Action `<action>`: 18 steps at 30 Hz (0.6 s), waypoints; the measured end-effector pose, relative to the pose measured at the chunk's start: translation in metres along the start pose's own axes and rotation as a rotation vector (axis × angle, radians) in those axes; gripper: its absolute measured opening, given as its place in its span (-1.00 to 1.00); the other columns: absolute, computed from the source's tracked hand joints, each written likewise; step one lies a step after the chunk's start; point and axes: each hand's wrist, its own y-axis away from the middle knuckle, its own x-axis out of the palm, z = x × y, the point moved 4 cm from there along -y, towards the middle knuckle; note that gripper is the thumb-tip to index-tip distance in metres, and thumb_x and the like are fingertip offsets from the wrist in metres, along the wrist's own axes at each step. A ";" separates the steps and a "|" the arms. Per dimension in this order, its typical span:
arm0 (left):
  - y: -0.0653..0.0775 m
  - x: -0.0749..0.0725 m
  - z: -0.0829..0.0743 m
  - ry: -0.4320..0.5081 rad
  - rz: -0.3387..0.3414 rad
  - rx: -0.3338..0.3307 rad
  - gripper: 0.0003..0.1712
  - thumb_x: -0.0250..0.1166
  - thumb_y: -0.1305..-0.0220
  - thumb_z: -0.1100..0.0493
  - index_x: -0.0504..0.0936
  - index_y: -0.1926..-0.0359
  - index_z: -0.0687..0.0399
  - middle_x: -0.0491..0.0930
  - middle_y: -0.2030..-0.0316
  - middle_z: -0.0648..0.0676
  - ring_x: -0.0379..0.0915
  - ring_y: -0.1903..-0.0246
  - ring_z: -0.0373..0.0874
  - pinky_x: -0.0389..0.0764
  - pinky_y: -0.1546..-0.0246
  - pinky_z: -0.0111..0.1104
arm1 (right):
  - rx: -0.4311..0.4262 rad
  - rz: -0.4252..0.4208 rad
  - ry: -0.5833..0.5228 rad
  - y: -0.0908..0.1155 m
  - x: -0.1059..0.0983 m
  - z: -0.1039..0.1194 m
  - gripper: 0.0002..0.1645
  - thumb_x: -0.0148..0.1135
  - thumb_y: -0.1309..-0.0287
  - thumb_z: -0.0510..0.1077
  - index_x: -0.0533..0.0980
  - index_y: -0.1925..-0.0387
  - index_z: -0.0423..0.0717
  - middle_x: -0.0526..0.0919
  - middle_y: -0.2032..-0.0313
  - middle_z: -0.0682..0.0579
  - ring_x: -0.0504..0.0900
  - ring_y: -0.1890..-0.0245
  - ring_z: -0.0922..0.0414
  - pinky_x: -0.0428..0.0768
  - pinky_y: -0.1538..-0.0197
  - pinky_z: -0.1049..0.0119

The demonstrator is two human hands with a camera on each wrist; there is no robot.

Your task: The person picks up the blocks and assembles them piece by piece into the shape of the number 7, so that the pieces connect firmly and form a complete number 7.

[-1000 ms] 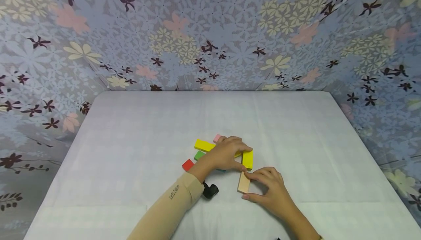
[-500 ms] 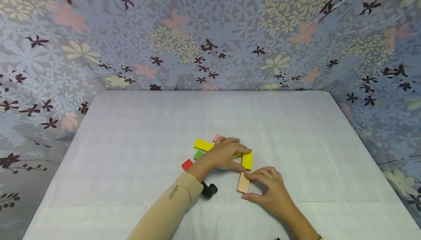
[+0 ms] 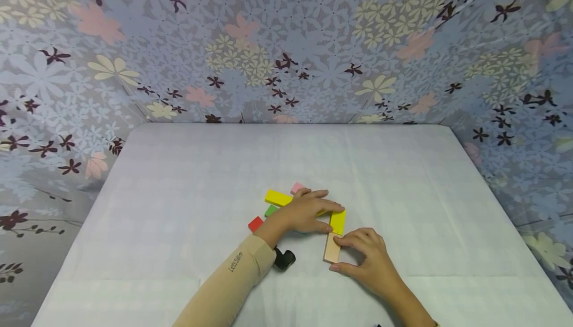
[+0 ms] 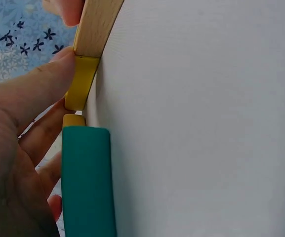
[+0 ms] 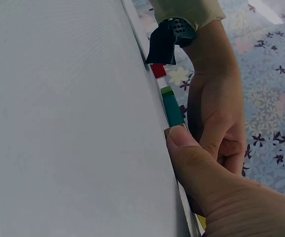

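Note:
My left hand [image 3: 306, 212] pinches a yellow block [image 3: 337, 222] end to end, index finger on its far end and thumb at its near end. Just below it, a plain wooden block [image 3: 332, 248] lies end to end with the yellow one. My right hand [image 3: 368, 262] grips that wooden block between thumb and index finger. In the left wrist view the wooden block [image 4: 98, 29] meets the yellow block [image 4: 83, 81] in line, beside the left thumb. A teal block [image 4: 87, 177] stands nearer that camera, mostly hidden under the left hand in the head view.
Around the left hand lie another yellow block [image 3: 277, 197], a pink block [image 3: 297, 187], a green block [image 3: 270, 211] and a red block [image 3: 255, 224]. A black device [image 3: 284, 259] sits at the left wrist. The white-covered table [image 3: 201, 167] meets a floral cloth behind.
The left index finger and the yellow block have shifted slightly toward the wooden block, whose end now meets it. The right hand and the wooden block have hardly moved.

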 end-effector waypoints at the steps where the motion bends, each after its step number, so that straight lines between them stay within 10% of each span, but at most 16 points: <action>1: 0.000 0.000 0.000 -0.006 0.006 -0.001 -0.33 0.30 -0.30 -0.17 0.36 -0.41 -0.42 0.36 -0.38 -0.30 -0.06 -0.55 -0.12 -0.06 -0.49 0.02 | 0.004 0.002 -0.002 0.000 0.000 0.000 -0.38 0.67 0.35 0.08 0.69 0.08 0.17 0.65 0.15 0.32 0.38 0.03 0.29 0.20 -0.08 0.21; 18: 0.004 0.001 0.003 0.031 -0.065 0.018 -0.34 0.30 -0.30 -0.16 0.40 -0.40 -0.32 0.36 -0.39 -0.26 -0.06 -0.55 -0.15 -0.01 -0.52 -0.05 | 0.034 0.020 -0.031 0.000 0.000 -0.001 -0.35 0.65 0.28 0.16 0.63 0.02 0.28 0.60 0.15 0.39 0.34 0.01 0.33 0.18 -0.11 0.19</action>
